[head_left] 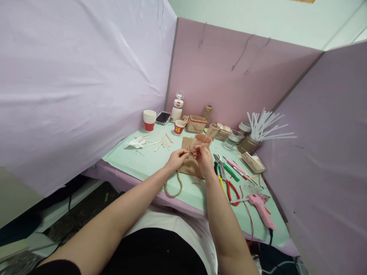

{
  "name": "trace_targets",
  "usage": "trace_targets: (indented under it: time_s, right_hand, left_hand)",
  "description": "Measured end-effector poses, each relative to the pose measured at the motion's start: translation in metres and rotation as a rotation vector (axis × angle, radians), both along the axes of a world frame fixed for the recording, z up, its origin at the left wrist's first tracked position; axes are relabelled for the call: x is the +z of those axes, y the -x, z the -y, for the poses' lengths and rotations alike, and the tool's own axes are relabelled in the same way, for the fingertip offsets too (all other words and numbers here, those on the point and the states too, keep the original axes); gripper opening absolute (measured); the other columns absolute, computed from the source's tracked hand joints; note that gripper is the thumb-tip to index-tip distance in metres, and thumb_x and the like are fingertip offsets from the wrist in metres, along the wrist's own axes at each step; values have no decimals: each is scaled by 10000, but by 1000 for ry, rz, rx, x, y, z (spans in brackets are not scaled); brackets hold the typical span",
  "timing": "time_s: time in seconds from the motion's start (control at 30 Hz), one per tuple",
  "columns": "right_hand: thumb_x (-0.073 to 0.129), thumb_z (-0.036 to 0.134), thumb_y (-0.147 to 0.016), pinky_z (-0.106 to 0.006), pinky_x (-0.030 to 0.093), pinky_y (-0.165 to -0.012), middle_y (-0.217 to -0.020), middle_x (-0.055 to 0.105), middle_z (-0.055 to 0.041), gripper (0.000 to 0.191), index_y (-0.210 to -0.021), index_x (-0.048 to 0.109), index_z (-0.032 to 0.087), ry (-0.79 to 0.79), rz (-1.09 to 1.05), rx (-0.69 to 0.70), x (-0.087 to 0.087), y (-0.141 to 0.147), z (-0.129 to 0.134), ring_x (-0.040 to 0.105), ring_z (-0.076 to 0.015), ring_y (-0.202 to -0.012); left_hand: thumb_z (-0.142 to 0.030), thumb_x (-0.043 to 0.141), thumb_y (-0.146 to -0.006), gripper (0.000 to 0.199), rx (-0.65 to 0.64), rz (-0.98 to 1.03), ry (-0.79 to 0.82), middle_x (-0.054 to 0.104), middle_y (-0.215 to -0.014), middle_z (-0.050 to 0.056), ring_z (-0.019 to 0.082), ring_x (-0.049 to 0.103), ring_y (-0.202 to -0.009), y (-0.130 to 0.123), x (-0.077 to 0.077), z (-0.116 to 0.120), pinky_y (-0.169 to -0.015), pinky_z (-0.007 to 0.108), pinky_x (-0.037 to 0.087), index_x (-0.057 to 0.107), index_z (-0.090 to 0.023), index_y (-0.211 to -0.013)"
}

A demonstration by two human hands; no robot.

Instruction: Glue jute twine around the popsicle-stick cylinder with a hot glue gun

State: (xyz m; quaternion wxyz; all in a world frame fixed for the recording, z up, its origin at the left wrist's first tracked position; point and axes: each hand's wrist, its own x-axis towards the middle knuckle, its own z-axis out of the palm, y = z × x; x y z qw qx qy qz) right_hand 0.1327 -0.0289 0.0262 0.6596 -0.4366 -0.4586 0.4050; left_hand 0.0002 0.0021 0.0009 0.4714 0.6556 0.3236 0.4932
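Note:
A small round basket (203, 139) of thin wooden sticks, with a jagged rim, stands over a brown cardboard sheet (187, 165). My left hand (176, 159) pinches a twisted jute rope (173, 196) at the basket's near left side. The rope's slack loops down over the table's front edge. Curled fingers of my right hand (204, 158) press against the basket's near side, close to the left fingertips. Exactly what lies between the right fingertips is partly hidden.
Pliers (222, 168), a pink glue gun (261, 208) and white glue sticks (265, 128) are at right. A water glass (231, 140), stick boxes (196, 124), paper cups (149, 121), a phone (163, 117) and a bottle (177, 109) stand behind. Loose sticks (164, 143) lie left.

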Motion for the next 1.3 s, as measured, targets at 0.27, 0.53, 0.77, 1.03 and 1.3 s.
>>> trace_targets:
  time_s: [0.27,0.53,0.77,1.03,1.3]
  right_hand:
    - [541,617,-759,-249,372,-488,-686,641,-30,427,-720,603,197,108,84,-33,-1,2,1,507,-125,-550]
    - [549,619,-745,-246,385,-495,-691,653,-42,462,-766,665,172,131,187,-75,-4,0,1,540,-146,-595]
    - [610,494,-712,-267,398,-603,-623,597,5,313,-639,599,190,12,345,-278,-12,-7,-4,502,-147,-619]
    - [514,500,-774,-281,353,-613,-590,538,17,321,-631,512,213,18,333,-546,-20,-22,-9,452,-154,-604]
    - [531,464,-798,-312,407,-688,-734,601,-35,256,-745,547,214,32,437,-463,-18,-12,-8,548,-197,-730]
  left_hand:
    - [-302,561,-760,194,-4,2,-2,627,-693,10,142,543,-689,0,1,1,-701,265,437,671,-147,-800]
    - [-275,588,-749,184,-23,-17,-17,710,-834,52,177,609,-799,0,3,3,-792,294,452,707,-152,-817]
    - [-263,611,-740,138,-115,-63,-52,705,-789,40,164,609,-758,0,5,6,-761,281,458,712,-168,-738]
    - [-267,629,-746,138,-265,-59,-88,689,-729,38,146,595,-717,1,7,11,-736,264,451,719,-164,-729]
    - [-325,600,-753,212,47,-70,-3,694,-754,39,163,590,-728,2,-1,0,-718,275,445,716,-152,-789]
